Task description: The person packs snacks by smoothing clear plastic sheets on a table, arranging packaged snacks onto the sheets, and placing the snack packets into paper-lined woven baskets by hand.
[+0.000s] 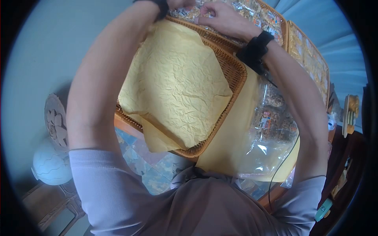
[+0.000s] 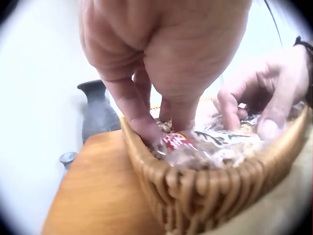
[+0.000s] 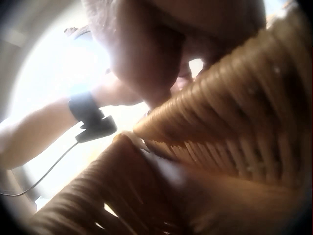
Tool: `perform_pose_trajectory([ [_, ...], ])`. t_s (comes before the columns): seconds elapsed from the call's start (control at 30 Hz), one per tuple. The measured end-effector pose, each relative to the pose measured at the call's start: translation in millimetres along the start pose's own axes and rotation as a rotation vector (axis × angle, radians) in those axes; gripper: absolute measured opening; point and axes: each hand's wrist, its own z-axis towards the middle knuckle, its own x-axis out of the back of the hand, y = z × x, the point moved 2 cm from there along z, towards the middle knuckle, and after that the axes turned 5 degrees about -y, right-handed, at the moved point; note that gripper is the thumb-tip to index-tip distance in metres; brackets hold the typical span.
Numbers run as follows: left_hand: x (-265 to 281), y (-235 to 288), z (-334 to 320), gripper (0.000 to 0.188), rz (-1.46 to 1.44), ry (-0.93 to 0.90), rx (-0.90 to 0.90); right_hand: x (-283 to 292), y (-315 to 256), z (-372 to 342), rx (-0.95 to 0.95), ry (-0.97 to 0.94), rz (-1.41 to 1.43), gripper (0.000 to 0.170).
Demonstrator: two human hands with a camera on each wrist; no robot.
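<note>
At the top of the head view, both hands are over a wicker basket [image 1: 284,31] filled with clear-wrapped snack packets [image 1: 271,20]. My left hand [image 2: 166,54] reaches down inside the rim, fingers and thumb bent around one end of a snack packet [image 2: 200,142] with red and black print. Opposite it, my right hand [image 1: 228,20] has its thumb and bent fingers at the packet's other end; in the left wrist view its thumb [image 2: 270,128] is against the wrapper. In the right wrist view the basket wall [image 3: 230,98] hides the fingertips.
Nearer the body stands another wicker basket [image 1: 241,80] lined with crumpled yellow paper [image 1: 177,86]. Further packets lie in a clear bag [image 1: 262,151] at the right. Another filled basket [image 1: 311,49] stands beyond. A dark vase [image 2: 99,110] is behind the wooden table [image 2: 100,181]. A cable [image 1: 275,173] hangs along the right arm.
</note>
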Motion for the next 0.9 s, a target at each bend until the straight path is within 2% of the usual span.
perform_pose_trajectory([
  [0.03, -10, 0, 3, 0.012, 0.162, 0.034, -0.064, 1, 3, -1, 0.006, 0.013, -0.005, 0.038],
  [0.1, -45, -11, 11, 0.015, 0.239, 0.252, 0.139, 6, 2, -1, -0.024, -0.099, 0.058, 0.037],
  [0.17, -37, 4, -5, 0.022, 0.254, 0.252, 0.129, 16, 2, -3, 0.042, -0.103, -0.007, 0.036],
  [0.23, -27, 23, -16, 0.016, 0.188, 0.153, 0.249, 26, 10, -3, 0.043, -0.097, -0.03, 0.04],
  [0.3, -40, 19, -13, 0.017, 0.247, 0.211, 0.226, 36, 33, 2, -0.005, -0.015, 0.025, 0.043],
  [0.37, -44, 24, -13, 0.016, 0.242, 0.268, 0.283, 37, 57, 13, -0.059, 0.074, 0.085, 0.045],
  [0.43, -34, 35, -19, 0.017, 0.222, 0.254, 0.284, 33, 67, 28, 0.151, 0.124, -0.184, 0.048],
  [0.5, -29, 39, -17, 0.017, 0.203, 0.231, 0.291, 32, 50, 30, 0.19, 0.098, -0.199, 0.05],
  [0.57, -33, 39, -16, 0.019, 0.234, 0.177, 0.331, 27, 41, 32, 0.114, 0.064, -0.409, 0.051],
  [0.7, -29, 41, -16, 0.02, 0.247, 0.233, 0.318, 28, 33, 32, 0.061, -0.034, -0.415, 0.054],
  [0.9, -31, 32, -14, 0.026, 0.218, 0.125, 0.356, 22, 33, 37, 0.092, -0.034, -0.356, 0.055],
])
